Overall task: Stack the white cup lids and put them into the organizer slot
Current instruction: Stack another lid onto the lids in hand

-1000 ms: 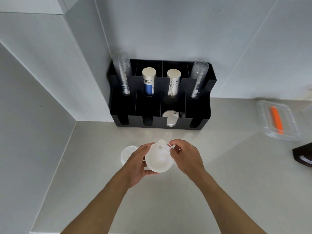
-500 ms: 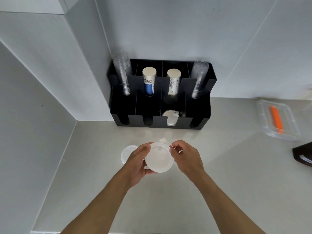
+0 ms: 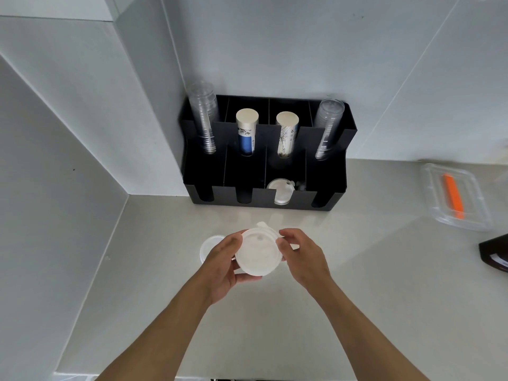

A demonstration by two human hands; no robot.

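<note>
I hold a stack of white cup lids (image 3: 258, 253) above the counter, just in front of the black organizer (image 3: 324, 185). My left hand (image 3: 222, 264) cups the stack from below and the left. The fingers of my right hand (image 3: 301, 253) pinch its right rim. Another white lid (image 3: 209, 244) lies on the counter, partly hidden behind my left hand. White lids (image 3: 281, 192) stand in the organizer's third front slot from the left.
The organizer's back row holds two stacks of clear cups (image 3: 204, 116) and two stacks of paper cups (image 3: 246, 130). A clear container with an orange item (image 3: 453, 195) lies at the right. A dark object (image 3: 494, 255) sits at the right edge. Walls close in on the left.
The lid stack has tilted slightly in my hands, and both hands have shifted a little on its rim. Nothing else has moved.
</note>
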